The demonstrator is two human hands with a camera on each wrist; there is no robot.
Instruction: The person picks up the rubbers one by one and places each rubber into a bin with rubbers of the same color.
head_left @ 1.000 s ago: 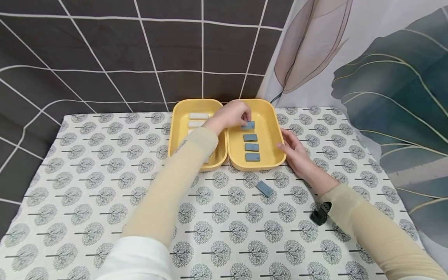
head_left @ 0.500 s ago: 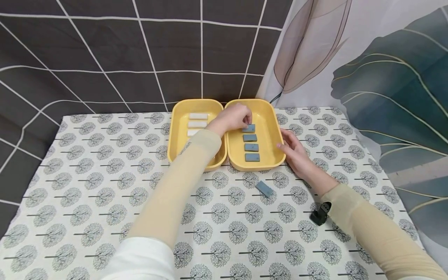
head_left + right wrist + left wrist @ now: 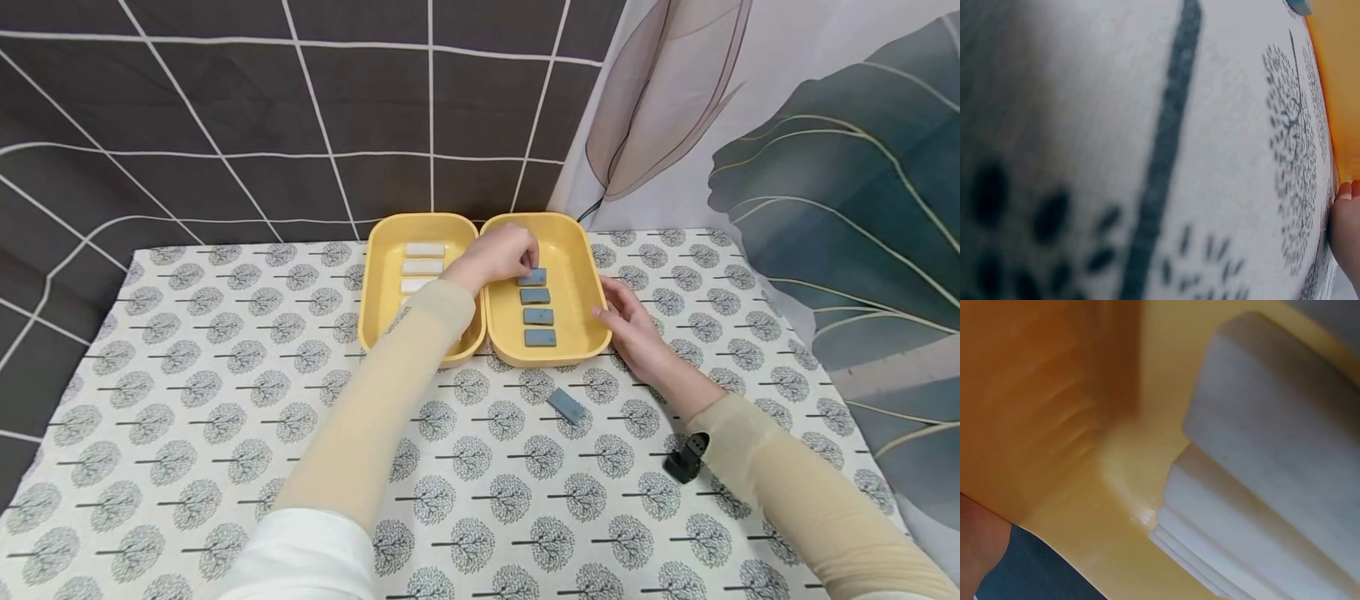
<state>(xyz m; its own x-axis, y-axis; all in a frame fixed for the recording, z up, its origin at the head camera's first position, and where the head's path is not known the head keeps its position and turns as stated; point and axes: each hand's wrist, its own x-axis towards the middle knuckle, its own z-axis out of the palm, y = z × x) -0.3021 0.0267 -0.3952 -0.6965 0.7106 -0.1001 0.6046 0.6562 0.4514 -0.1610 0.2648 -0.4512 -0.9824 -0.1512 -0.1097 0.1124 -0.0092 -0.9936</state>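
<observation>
My left hand (image 3: 506,252) reaches across into the right yellow tray (image 3: 579,317). Its bent fingers pinch the left end of the farthest blue-grey rectangular block (image 3: 534,277), hiding part of it. Nearer me, more such blocks lie in a column, the closest being a blue-grey block (image 3: 540,337). Outside the tray's right wall, my right hand (image 3: 637,333) grips that side, its thumb at the rim. In the right wrist view, part of the right hand (image 3: 1345,228) shows against the yellow wall (image 3: 1341,81).
The left yellow tray (image 3: 372,292) adjoins the right one and holds white blocks (image 3: 424,250), partly covered by my left arm; they show large in the left wrist view. A loose blue-grey block (image 3: 566,405) lies on the tree-patterned cloth (image 3: 480,533). A dark gridded curtain (image 3: 360,100) hangs behind.
The farthest block in the right tray has shifted slightly toward me under my left fingers and sits closer to the column. My right hand stays at the tray's side.
</observation>
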